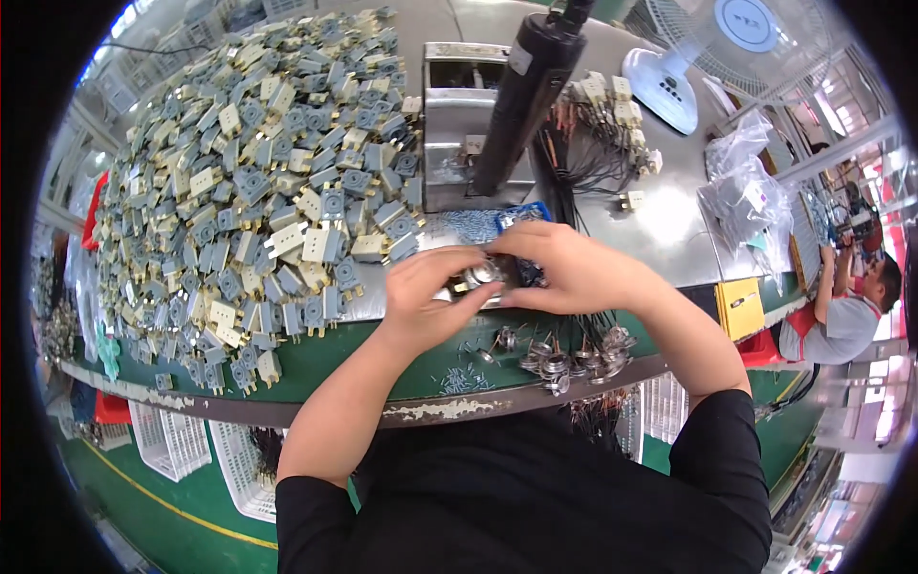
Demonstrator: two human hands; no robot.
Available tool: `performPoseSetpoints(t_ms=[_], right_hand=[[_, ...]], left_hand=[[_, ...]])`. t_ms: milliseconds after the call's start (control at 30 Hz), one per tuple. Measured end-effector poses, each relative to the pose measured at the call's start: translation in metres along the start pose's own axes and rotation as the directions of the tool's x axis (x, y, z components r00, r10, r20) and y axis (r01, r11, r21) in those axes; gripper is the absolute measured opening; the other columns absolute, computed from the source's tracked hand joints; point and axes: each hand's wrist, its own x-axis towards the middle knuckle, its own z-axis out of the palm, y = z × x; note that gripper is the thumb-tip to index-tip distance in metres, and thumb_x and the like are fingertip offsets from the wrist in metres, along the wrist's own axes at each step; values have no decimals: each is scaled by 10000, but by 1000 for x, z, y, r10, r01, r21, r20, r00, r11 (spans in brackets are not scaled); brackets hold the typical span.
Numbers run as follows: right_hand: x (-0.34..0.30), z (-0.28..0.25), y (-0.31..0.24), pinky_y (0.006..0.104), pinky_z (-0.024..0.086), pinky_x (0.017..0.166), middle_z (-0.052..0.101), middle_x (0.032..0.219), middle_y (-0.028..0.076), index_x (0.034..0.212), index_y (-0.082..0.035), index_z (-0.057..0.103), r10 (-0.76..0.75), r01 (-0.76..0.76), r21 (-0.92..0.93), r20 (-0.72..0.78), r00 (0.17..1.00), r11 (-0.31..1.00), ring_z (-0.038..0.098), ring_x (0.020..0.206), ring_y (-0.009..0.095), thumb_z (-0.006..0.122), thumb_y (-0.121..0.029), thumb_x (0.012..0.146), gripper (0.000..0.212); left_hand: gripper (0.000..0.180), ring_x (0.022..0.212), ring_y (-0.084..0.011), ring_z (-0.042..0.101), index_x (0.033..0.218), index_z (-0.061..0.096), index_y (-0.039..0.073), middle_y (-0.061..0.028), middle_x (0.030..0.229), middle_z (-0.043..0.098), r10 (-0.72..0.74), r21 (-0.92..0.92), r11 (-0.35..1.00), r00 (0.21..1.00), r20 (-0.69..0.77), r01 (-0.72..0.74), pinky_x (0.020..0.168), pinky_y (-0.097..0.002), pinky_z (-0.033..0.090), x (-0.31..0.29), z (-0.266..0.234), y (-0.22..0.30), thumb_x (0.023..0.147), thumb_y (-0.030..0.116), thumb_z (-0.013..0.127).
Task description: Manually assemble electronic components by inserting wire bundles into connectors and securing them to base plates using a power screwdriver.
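My two hands meet over the near side of the bench. In my left hand (421, 295) is a small round silvery metal part (481, 275), with the thumb and fingers closed round it. My right hand (569, 268) curves in from the other side, thumb and fingertips closed at the part's right edge; what lies between them is partly hidden. Just beyond the hands are a blue tray (522, 216) and a heap of small screws (469, 225). Nearer my body lie round metal parts with wires (574, 362) and loose screws (464, 380).
A large pile of grey and cream plug-like blocks (258, 182) covers the left. A black cylindrical tool (529, 100) slants over a metal box (449, 196). Beyond are wired cream connectors (622, 115), a fan (669, 86) and plastic bags (751, 191). A co-worker (841, 316) sits far right.
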Motion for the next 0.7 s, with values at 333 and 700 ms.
performPoseSetpoints(t_ms=[333, 700], right_hand=[[6, 13, -3, 444, 557, 755, 673, 930, 117, 1025, -44, 626, -29, -28, -310, -179, 983, 950, 699, 889, 345, 764, -281, 881, 309], [1, -2, 37, 416, 547, 691, 666, 916, 95, 1022, -48, 650, -423, 312, -358, -295, 857, 880, 660, 777, 310, 825, -275, 835, 343]], left_hand=[[402, 869, -222, 768, 1073, 753, 6, -117, 1004, 792, -227, 104, 966, 969, -100, 237, 803, -314, 605, 5, -2, 14, 718, 49, 937], [573, 895, -229, 758, 1113, 663, -59, -144, 917, 760, -217, -82, 974, 975, -57, 212, 775, -329, 608, 7, -6, 22, 709, 187, 988]])
